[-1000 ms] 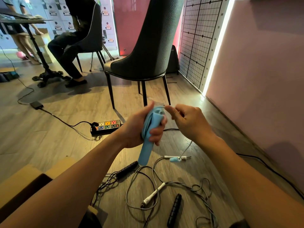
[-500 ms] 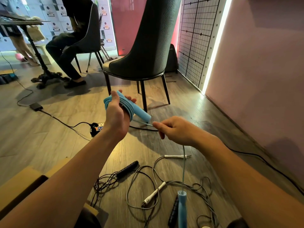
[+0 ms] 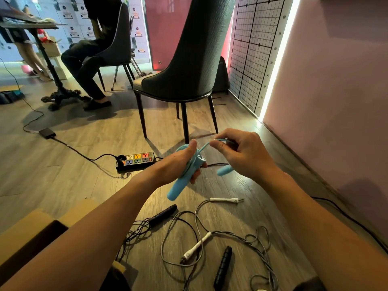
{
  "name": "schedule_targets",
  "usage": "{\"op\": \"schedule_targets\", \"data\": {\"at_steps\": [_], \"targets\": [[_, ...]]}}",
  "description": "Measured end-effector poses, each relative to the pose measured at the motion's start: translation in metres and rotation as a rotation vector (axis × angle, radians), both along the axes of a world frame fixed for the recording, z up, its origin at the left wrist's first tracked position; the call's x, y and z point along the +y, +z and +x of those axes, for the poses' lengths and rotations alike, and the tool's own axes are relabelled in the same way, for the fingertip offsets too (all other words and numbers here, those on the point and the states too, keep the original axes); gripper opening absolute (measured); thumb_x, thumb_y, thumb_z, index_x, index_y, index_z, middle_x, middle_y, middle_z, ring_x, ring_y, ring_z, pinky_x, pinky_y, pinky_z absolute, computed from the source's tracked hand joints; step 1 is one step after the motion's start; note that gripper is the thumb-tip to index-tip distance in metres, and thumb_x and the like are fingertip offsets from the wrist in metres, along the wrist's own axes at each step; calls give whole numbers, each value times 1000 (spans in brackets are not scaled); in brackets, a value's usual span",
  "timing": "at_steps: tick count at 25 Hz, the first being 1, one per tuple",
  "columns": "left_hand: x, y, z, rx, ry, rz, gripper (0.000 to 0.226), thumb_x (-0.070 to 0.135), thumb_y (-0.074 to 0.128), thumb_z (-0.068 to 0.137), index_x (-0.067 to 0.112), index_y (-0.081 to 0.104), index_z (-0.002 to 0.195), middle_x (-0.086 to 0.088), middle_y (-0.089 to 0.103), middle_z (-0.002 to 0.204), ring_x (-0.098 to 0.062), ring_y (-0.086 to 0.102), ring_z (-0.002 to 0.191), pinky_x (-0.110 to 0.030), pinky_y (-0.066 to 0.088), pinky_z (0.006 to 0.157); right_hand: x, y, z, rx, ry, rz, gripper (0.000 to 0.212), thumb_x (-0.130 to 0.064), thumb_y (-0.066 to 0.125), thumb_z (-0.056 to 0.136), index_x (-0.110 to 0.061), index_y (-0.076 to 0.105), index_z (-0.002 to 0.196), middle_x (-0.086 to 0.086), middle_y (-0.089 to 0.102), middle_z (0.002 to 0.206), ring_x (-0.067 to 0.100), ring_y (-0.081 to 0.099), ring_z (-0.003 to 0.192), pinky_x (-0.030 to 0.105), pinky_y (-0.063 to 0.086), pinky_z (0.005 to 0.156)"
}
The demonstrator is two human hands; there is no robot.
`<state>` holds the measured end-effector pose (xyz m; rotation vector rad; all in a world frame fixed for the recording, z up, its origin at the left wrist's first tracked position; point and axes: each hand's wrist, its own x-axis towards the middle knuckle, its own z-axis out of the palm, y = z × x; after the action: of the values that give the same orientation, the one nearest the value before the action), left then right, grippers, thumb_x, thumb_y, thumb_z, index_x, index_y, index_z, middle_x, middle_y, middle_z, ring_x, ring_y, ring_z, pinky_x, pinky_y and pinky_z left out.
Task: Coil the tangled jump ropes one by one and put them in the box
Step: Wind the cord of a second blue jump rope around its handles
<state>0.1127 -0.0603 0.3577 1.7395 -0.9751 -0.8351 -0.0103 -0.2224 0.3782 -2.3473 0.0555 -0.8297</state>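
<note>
Blue jump rope held above the wooden floor

Left hand (image 3: pixel 178 164) closes its grip on the blue jump rope (image 3: pixel 182 181) coils and handle; right hand (image 3: pixel 241 152) pinches the cord's loose end, second handle (image 3: pixel 225 170) dangling.

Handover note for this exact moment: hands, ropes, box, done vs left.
Left hand: shut on the blue rope's coil and one blue handle.
Right hand: pinching the blue cord; second blue handle hangs below it.
Floor: white-handled rope and black-handled rope lie tangled together.
Box: lower left, open; what's inside isn't visible.
Done: blue rope nearly coiled.
Left: finish the last wrap, box it, then untangle, coil and box the other two.
</note>
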Motion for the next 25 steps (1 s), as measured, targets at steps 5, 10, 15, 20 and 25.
{"op": "schedule_targets", "data": {"at_steps": [5, 10, 15, 20, 25], "targets": [[0, 12, -5, 312, -200, -132, 69, 61, 20, 99, 9, 60, 78, -4, 46, 57, -19, 47, 51, -34, 46, 61, -4, -4, 4, 64, -128, 65, 31, -55, 61, 87, -28, 58, 73, -6, 52, 57, 6, 45, 50, 25, 42, 51], [5, 25, -1, 940, -136, -691, 60, 55, 21, 102, 15, 57, 76, 5, 46, 53, -10, 46, 46, -25, 49, 58, 7, -13, 11, 386, -78, 108, 48, -52, 43, 100, -17, 55, 70, 4, 62, 61, 12, 61, 54, 34, 52, 59], [11, 25, 22, 977, 306, -1107, 40, 41, 27, 105, 10, 52, 104, -4, 56, 77, -18, 60, 74, -37, 53, 88, 10, -20, 10, 724, 133, 284, 35, -42, 44, 102, -15, 57, 84, 2, 64, 70, 16, 66, 60, 31, 56, 67], [3, 18, 23, 636, 680, -857, 31, 38, 37, 106, 14, 51, 119, -4, 59, 88, -19, 65, 86, -38, 52, 93, 24, -11, 8, 704, 268, 280, 22, -36, 57, 98, -19, 61, 111, 2, 60, 80, 7, 56, 60, 24, 51, 59], [4, 11, 20, 50, 625, -576, 24, 37, 32, 107, 27, 53, 100, -2, 62, 90, -21, 58, 93, -40, 47, 96, 17, -4, 6, 650, 279, 199, 44, -29, 64, 95, -24, 51, 137, -1, 64, 85, -5, 58, 53, 17, 48, 54]]}}
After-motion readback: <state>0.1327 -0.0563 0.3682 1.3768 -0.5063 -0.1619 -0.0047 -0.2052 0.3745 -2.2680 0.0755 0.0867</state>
